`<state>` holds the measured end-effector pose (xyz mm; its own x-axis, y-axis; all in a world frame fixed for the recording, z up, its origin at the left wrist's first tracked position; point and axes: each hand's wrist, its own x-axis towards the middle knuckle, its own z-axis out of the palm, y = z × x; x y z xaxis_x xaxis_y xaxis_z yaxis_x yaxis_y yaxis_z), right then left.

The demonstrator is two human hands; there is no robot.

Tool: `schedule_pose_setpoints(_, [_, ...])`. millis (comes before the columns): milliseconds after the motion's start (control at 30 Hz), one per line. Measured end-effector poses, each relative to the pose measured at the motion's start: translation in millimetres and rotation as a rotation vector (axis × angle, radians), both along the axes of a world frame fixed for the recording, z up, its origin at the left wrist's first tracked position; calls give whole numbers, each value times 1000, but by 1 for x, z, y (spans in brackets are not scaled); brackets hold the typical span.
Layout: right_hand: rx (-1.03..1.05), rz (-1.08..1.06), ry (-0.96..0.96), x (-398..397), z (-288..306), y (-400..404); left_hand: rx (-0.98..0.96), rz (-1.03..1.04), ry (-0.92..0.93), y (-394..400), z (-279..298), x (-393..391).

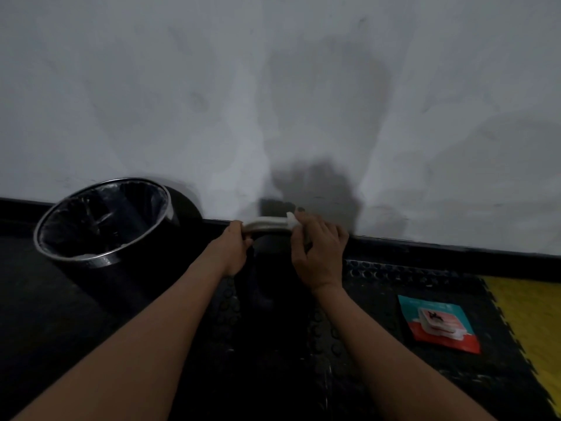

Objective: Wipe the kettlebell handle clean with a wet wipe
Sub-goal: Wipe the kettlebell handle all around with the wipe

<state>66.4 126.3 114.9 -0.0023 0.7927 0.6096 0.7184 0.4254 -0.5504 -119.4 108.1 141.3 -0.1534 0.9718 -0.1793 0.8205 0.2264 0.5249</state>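
- Pale grey metal is what my fingers meet: the kettlebell handle (267, 225) arches between my two hands, close to the base of the white wall (273, 86).
- The kettlebell body (268, 268) below it is black and stands on the black studded floor mat (379, 284), hard to make out against the dark floor.
- My left hand (232, 249) is clenched round the left end of the handle, fingers curled over the top and the thumb beneath.
- My right hand (318, 250) grasps the right end of the handle with a white wet wipe (290, 219) pinched between my fingers and the metal; a small corner of the wipe sticks up above my knuckles.
- To my left a round black bin (103, 220) with a shiny metal rim and a black liner stands well apart from the kettlebell, beside the wall.
- To my right a teal and red pack of wipes (437, 323) lies flat on the mat, well apart from my right hand.
- Past the pack, at the right edge, a yellow mat tile (528, 323) interlocks with the black one.
- A black skirting strip (455, 253) runs along the foot of the wall behind the handle.
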Motion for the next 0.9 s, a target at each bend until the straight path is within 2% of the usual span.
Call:
schedule_pose_setpoints(200, [-74,-165,153,-8,20,14,-14,-4,12,-2,1,-1])
schedule_pose_setpoints(333, [-122,-110,154,-4,23,22,-12,-3,17,-2,2,-1])
schedule_pose_setpoints(433, [-162,-117,-38,4,22,26,-16,-4,17,-2,2,-1])
schedule_pose_setpoints(567, [-501,55,-493,15,34,35,-23,0,10,-2,2,0])
schedule_pose_setpoints(633, [-589,132,-637,11,44,43,-22,-4,13,-3,2,-1])
schedule_pose_setpoints(767, [-499,208,-769,-7,56,46,-15,-14,22,-3,1,-2])
schedule_pose_setpoints(833, [-359,173,-759,-11,52,41,-8,-17,21,-3,0,-3])
schedule_pose_setpoints(900, [-209,146,-585,-12,39,35,0,-17,20,-2,-1,-3])
